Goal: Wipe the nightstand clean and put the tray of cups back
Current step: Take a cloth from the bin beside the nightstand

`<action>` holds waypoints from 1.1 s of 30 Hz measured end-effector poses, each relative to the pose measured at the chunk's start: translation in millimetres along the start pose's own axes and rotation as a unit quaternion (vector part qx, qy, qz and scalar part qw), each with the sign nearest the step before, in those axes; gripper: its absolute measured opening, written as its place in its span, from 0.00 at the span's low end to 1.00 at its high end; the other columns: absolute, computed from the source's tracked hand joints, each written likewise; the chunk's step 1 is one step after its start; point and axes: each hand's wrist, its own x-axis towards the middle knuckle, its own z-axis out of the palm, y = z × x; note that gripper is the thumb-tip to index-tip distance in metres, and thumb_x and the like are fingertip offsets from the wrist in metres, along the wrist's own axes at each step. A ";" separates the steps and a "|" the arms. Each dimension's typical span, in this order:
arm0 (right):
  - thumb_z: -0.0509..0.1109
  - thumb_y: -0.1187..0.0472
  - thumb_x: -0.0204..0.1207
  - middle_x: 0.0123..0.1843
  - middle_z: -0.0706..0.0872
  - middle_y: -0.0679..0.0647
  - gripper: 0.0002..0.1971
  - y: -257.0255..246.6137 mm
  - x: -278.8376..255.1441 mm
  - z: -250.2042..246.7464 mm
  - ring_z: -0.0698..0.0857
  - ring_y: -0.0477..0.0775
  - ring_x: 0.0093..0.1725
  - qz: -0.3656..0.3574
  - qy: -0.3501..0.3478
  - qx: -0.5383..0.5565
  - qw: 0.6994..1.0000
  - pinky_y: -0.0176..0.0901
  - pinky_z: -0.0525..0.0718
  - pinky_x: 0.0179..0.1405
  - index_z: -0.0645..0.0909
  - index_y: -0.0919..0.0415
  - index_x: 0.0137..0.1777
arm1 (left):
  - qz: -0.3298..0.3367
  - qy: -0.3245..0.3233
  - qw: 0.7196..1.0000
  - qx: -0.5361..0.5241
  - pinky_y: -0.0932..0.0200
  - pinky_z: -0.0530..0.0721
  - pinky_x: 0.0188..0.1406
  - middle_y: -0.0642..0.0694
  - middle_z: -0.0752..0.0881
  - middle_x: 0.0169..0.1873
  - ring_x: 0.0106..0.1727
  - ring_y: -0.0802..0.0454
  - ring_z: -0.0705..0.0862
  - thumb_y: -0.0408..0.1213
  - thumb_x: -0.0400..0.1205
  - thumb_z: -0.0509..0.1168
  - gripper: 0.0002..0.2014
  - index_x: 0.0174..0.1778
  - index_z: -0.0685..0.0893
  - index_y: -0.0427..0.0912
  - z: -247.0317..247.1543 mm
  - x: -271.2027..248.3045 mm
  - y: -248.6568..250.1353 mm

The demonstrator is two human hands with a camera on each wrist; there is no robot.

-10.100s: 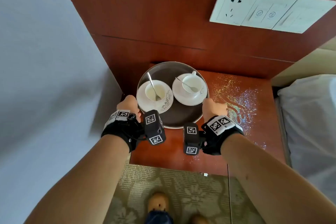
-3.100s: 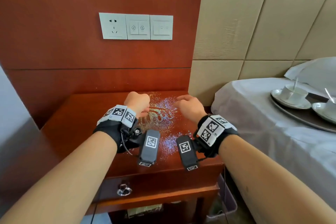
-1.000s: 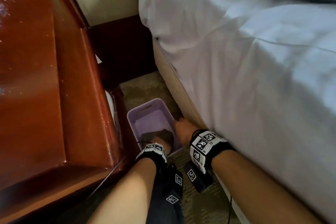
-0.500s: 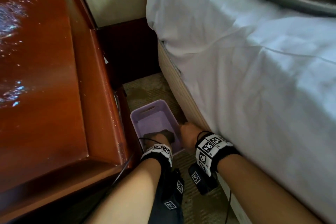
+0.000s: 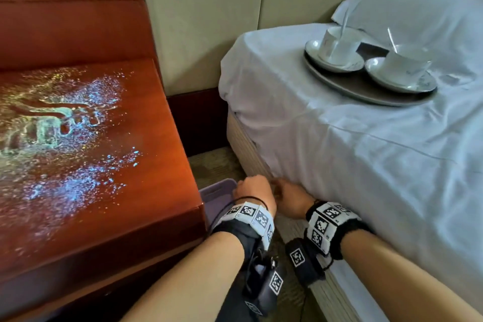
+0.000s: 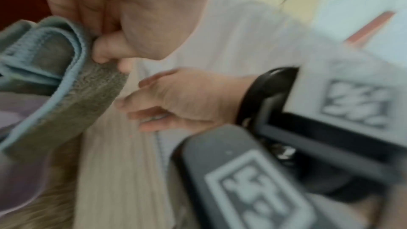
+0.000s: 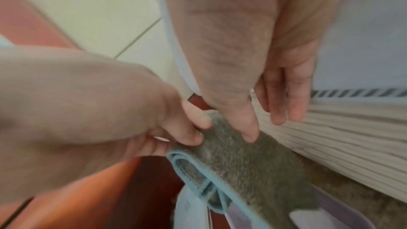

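Note:
The wooden nightstand (image 5: 156, 144) at left carries a wide smear of glitter (image 5: 65, 117). The round tray (image 5: 366, 95) with two white cups (image 5: 337, 44) (image 5: 407, 63), saucers and spoons rests on the bed. Both hands hang low between nightstand and bed. My left hand (image 5: 251, 188) (image 6: 105, 55) pinches a folded grey cloth (image 6: 66, 93) (image 7: 253, 171) with a blue hem. Beside it my right hand (image 5: 287, 191) (image 7: 264, 119) has straight fingers, and its thumb lies on the cloth. In the head view the cloth is hidden behind the hands.
A purple plastic bin (image 5: 217, 191) (image 7: 330, 215) stands on the carpet under the hands, squeezed between the nightstand's side and the bed base. The white-sheeted bed (image 5: 366, 178) and a pillow (image 5: 418, 2) fill the right side. A padded wall panel (image 5: 209, 21) is behind.
The hands have come up from inside the purple bin, the left one bringing the grey cloth. The head view has lifted, so the glittered nightstand top and the tray show again.

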 end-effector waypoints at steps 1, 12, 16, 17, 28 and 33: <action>0.74 0.55 0.75 0.69 0.82 0.53 0.31 -1.4 -8.9 -5.9 0.81 0.54 0.69 -0.009 0.008 0.020 1.000 0.32 0.72 0.58 0.70 0.60 0.77 | 0.024 0.022 0.999 -0.007 0.48 0.81 0.62 0.37 0.84 0.65 0.68 0.38 0.81 0.31 0.82 0.62 0.15 0.64 0.83 0.35 -9.2 -12.1 5.8; 0.71 0.55 0.77 0.43 0.87 0.44 0.03 -58.9 -96.4 -70.3 0.84 0.43 0.44 -0.090 0.244 0.176 0.950 0.33 0.75 0.37 0.84 0.50 0.49 | 0.226 0.246 0.895 -0.295 0.69 0.70 0.42 0.46 0.86 0.43 0.49 0.48 0.84 0.24 0.75 0.61 0.11 0.35 0.84 0.44 -112.7 -128.1 14.3; 0.69 0.45 0.78 0.45 0.87 0.48 0.11 -98.0 -108.0 -84.8 0.85 0.49 0.46 -0.121 0.274 0.202 0.933 0.43 0.81 0.45 0.83 0.52 0.51 | 0.229 0.301 0.829 -0.413 0.62 0.80 0.43 0.56 0.85 0.32 0.41 0.54 0.85 0.25 0.75 0.64 0.14 0.30 0.83 0.49 -153.8 -143.9 -1.6; 0.68 0.46 0.79 0.48 0.89 0.51 0.13 -106.8 -108.3 -84.6 0.86 0.51 0.49 -0.126 0.276 0.207 0.930 0.46 0.83 0.50 0.84 0.54 0.54 | 0.228 0.308 0.813 -0.438 0.60 0.82 0.44 0.56 0.85 0.30 0.40 0.54 0.86 0.24 0.75 0.65 0.15 0.29 0.82 0.50 -164.0 -146.0 -8.4; 0.70 0.43 0.76 0.39 0.90 0.52 0.17 -218.7 -103.7 -99.5 0.88 0.54 0.44 -0.255 0.335 0.248 0.873 0.56 0.86 0.50 0.84 0.59 0.44 | 0.203 0.405 0.788 -0.417 0.60 0.82 0.36 0.49 0.87 0.36 0.39 0.55 0.85 0.23 0.77 0.65 0.15 0.35 0.84 0.50 -251.5 -163.4 -108.1; 0.72 0.43 0.75 0.36 0.88 0.45 0.14 -288.2 -103.1 -111.8 0.84 0.45 0.39 -0.296 0.366 0.228 0.852 0.35 0.78 0.37 0.85 0.54 0.41 | 0.193 0.435 0.811 -0.340 0.52 0.86 0.46 0.52 0.90 0.42 0.44 0.52 0.86 0.30 0.82 0.66 0.12 0.40 0.90 0.51 -285.7 -186.0 -146.1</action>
